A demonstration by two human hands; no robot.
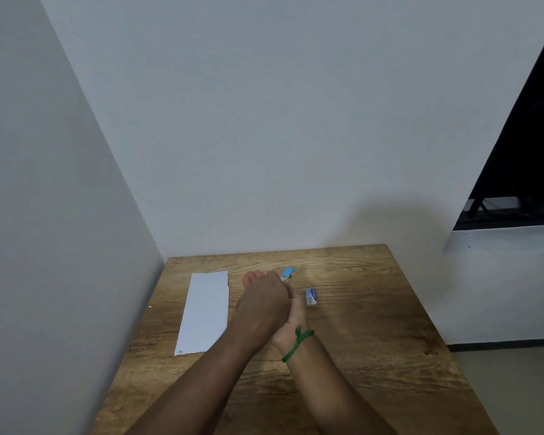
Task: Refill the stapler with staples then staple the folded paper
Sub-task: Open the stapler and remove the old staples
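While both hands (269, 304) are clamping the stapler (288, 274), refilling is seemingly underway; staples from the box (310, 297) are needed next.

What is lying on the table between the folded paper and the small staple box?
In the head view, both hands holding the blue stapler lie between the folded paper and staple box.

Blue stapler (288, 273) (mostly hidden) between folded paper (205, 312) and staple box (310, 297)
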